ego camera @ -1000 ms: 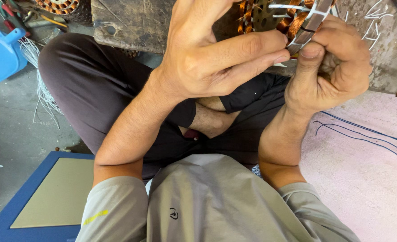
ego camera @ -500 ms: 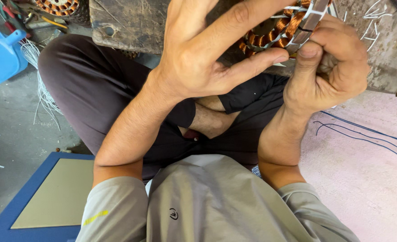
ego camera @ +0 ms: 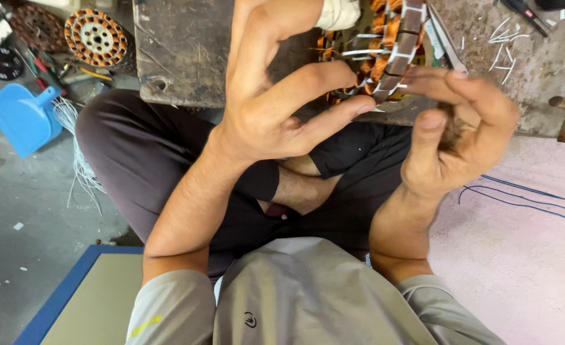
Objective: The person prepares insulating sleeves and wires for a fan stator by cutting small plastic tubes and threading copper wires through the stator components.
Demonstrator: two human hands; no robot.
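The person sits cross-legged on the floor at a worn wooden bench [ego camera: 180,57], both hands raised to a motor stator [ego camera: 384,51] with orange copper windings and pale slot liners that rests on the bench's edge near the top of the view. The left hand [ego camera: 270,108] has its fingers spread and curled, the fingertips lying against the near side of the stator; its grip is wide, and it touches the stator without closing round it. The right hand [ego camera: 461,134] is just beside the stator's lower right rim, fingers bent inward and thumb raised toward them; it is blurred, and I cannot tell whether its narrow grip holds anything. Thin white strips [ego camera: 503,29] lie scattered on the bench to the right. On the floor to the left lie a blue dustpan [ego camera: 21,118], a bundle of white wires [ego camera: 78,160] and a second round stator [ego camera: 97,38]. Blue wires [ego camera: 525,198] run across the pink mat [ego camera: 519,268] on the right, and a blue-edged board [ego camera: 84,300] lies at the lower left
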